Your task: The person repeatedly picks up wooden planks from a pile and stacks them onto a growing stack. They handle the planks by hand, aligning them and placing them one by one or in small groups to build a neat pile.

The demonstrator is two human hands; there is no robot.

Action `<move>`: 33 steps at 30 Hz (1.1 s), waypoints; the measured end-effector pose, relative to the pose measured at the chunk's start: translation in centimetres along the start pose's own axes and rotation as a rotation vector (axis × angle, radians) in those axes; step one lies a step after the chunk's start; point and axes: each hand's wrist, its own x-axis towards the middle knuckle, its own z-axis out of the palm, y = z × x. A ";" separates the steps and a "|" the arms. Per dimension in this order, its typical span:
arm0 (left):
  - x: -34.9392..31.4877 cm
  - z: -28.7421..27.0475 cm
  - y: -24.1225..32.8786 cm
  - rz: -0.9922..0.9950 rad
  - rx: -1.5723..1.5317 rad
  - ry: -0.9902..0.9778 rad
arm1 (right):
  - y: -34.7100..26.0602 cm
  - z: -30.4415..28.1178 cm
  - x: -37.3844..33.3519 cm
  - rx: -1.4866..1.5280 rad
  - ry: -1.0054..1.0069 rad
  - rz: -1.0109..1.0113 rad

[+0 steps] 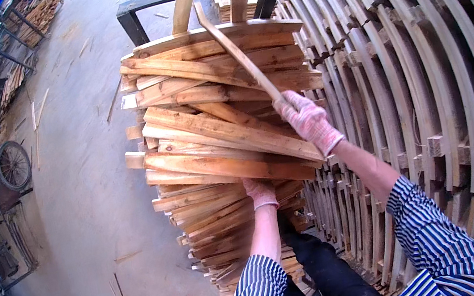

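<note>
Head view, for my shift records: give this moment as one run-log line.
Right hand: grips wood strip | Left hand: at board pile, partly hidden | Right side: slatted wooden stack

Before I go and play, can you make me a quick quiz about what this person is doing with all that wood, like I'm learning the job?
1. Which hand holds the long thin pale wooden strip?
2. True or false: the round dark spoked wheel is to the person's right of the messy pile of light-brown wooden planks.
3. Fill the gap: the blue-and-white cloth sleeves have a pattern of ____ (dots, stripes or checks).

Key:
1. The right hand, in a pink-and-white glove.
2. False: it is to the left.
3. Stripes.
</note>
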 end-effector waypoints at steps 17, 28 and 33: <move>-2.8 0.9 2.2 0.395 2.394 -0.087 | -3.4 4.2 12.9 -0.823 -0.051 -0.343; -3.5 3.2 1.2 -0.085 0.309 0.131 | 0.6 3.5 -2.4 -0.790 -0.514 0.117; -9.6 -5.7 9.3 0.046 0.544 -0.031 | 0.1 4.2 -7.2 -0.332 -0.780 0.159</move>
